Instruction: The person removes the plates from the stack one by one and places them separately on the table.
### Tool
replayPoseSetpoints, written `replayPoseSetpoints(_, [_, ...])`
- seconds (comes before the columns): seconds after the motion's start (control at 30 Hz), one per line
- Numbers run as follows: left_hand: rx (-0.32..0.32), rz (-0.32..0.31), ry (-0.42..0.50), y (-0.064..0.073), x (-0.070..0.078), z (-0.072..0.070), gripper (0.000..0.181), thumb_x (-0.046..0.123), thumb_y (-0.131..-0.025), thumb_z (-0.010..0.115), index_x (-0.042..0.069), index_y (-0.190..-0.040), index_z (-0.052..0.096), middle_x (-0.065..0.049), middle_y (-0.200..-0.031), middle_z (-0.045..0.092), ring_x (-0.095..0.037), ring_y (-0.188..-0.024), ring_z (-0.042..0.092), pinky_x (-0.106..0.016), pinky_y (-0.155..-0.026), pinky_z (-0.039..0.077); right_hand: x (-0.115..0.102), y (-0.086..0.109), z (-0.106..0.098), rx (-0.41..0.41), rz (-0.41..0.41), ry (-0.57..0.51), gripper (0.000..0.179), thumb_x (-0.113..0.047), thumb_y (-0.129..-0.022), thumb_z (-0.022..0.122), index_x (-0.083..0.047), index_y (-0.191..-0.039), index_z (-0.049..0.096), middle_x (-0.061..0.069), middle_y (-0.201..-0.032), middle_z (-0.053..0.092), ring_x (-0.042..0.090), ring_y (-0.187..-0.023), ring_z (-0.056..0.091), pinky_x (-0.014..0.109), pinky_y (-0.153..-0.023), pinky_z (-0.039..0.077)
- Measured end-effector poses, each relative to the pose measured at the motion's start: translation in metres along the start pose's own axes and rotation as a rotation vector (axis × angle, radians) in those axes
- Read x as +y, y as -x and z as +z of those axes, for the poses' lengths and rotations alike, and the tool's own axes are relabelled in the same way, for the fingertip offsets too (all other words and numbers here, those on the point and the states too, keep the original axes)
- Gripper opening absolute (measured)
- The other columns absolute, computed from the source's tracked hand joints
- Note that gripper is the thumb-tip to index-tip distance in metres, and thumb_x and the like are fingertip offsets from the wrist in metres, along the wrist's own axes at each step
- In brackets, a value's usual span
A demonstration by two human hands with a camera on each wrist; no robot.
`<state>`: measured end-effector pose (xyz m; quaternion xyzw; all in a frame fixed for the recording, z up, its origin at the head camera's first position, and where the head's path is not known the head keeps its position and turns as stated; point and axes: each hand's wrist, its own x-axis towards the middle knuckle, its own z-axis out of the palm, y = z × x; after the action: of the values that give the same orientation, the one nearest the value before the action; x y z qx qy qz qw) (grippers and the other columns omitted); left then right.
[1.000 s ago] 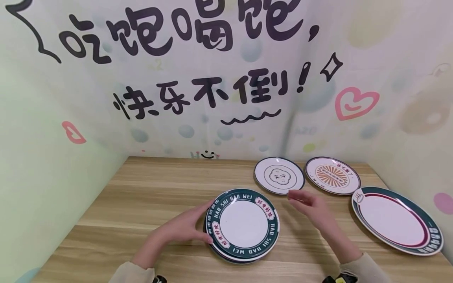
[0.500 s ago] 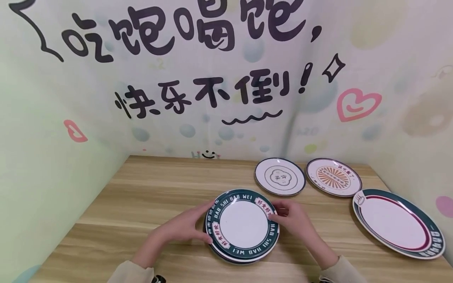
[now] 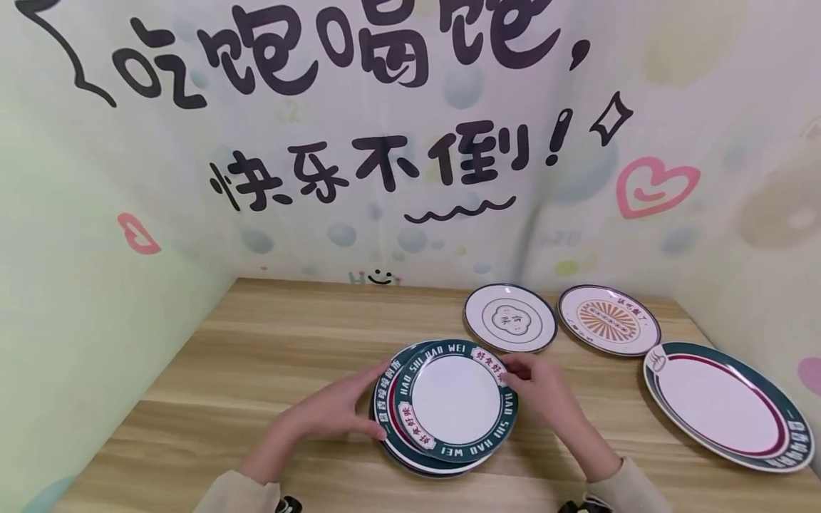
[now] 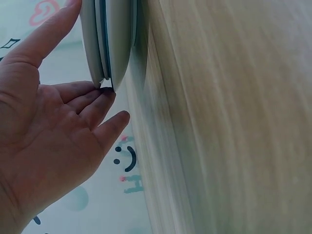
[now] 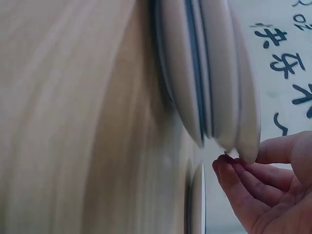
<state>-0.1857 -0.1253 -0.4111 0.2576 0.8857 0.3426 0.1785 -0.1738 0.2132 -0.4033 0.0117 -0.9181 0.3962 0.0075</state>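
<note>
Near the front middle of the table, several round plates are stacked. The top plate (image 3: 457,399), white with a dark green lettered rim, sits off-centre to the right over a plate with a green rim and red ring (image 3: 387,406). My left hand (image 3: 340,413) holds the stack's left side, thumb and fingers spread round the rims; in the left wrist view its fingertips meet the edges of the stacked plates (image 4: 119,44). My right hand (image 3: 539,392) pinches the top plate's right rim, thumb over it and fingers beneath, as the right wrist view shows. Part of the lower plates is hidden.
Behind the stack lies a small white plate with a grey emblem (image 3: 510,318). To its right is a plate with an orange sunburst (image 3: 609,320), then a large green-rimmed oval plate (image 3: 721,406). A printed wall (image 3: 308,246) backs the wooden table (image 3: 269,342).
My right hand has come in from the right and taken hold of the top plate's rim. That plate has shifted right, uncovering the red ring below. My left hand has stayed put.
</note>
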Motion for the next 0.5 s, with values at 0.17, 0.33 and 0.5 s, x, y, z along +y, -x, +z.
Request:
replayPoseSetpoints(0.17, [-0.01, -0.017, 0.0, 0.001, 0.001, 0.0, 0.109, 0.049, -0.075, 0.084, 0.015, -0.159, 0.025, -0.013, -0.163, 0.03, -0.038, -0.15, 0.03, -0.058, -0.12, 0.029, 0.007, 0.0, -0.014, -0.022, 0.025, -0.058, 0.027, -0.007, -0.094, 0.065, 0.002, -0.119, 0.068, 0.015, -0.103, 0.071, 0.02, -0.088, 0.063, 0.027, -0.068, 0.058])
replayPoseSetpoints(0.33, [-0.006, -0.024, -0.014, 0.0, 0.002, -0.001, 0.109, 0.05, -0.075, 0.084, 0.015, -0.159, 0.024, -0.014, -0.163, 0.031, -0.039, -0.149, 0.03, -0.059, -0.12, 0.029, 0.013, 0.0, -0.028, -0.018, 0.048, -0.2, 0.032, -0.007, -0.096, 0.061, 0.007, -0.124, 0.063, 0.019, -0.104, 0.068, 0.016, -0.086, 0.061, 0.023, -0.062, 0.057])
replayPoseSetpoints(0.5, [-0.011, -0.027, -0.012, -0.003, 0.004, -0.002, 0.109, 0.05, -0.074, 0.084, 0.016, -0.159, 0.026, -0.013, -0.162, 0.032, -0.038, -0.149, 0.031, -0.059, -0.119, 0.03, 0.022, 0.001, -0.041, 0.019, 0.077, -0.248, 0.035, -0.007, -0.097, 0.06, 0.009, -0.128, 0.059, 0.021, -0.107, 0.068, 0.011, -0.085, 0.062, 0.023, -0.065, 0.06])
